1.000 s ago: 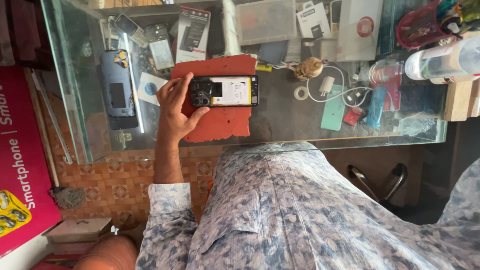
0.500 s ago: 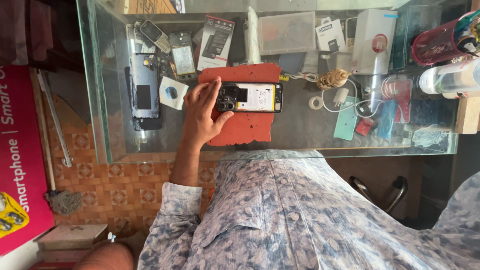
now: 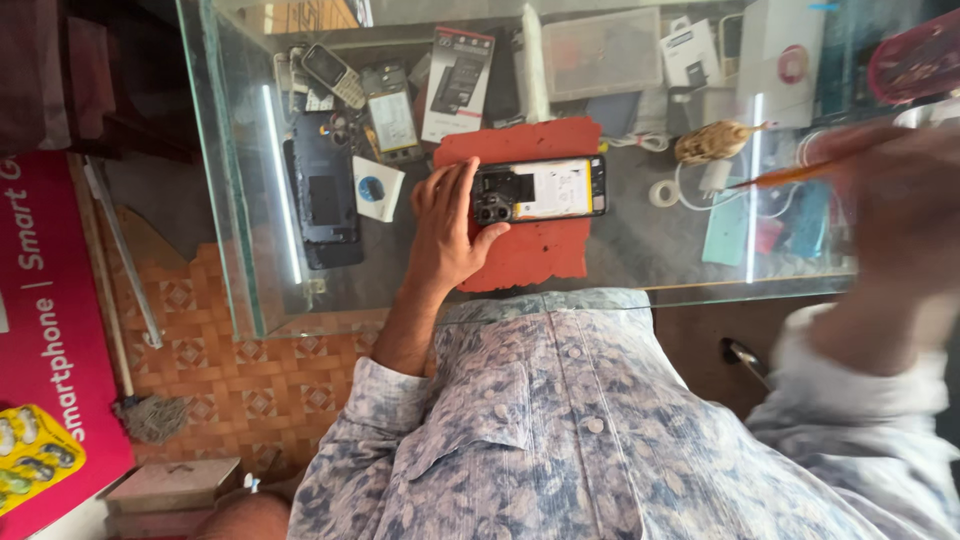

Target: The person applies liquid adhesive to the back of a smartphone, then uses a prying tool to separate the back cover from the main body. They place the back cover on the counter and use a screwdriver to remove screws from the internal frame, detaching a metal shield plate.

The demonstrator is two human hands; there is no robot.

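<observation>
- Left hand, fingers spread, is pressing the opened phone onto the red mat, frame centre.
- Right hand, blurred at right edge, is pinching an orange tool.
- A red-trimmed box is lying upper centre; a magenta sign is standing at left.

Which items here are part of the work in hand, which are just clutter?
In hand:
left hand on the opened phone
red mat under the phone
right hand, blurred, holding an orange-handled tool

Lying about:
black back cover
keypad phone
clear plastic box
tape roll
</observation>
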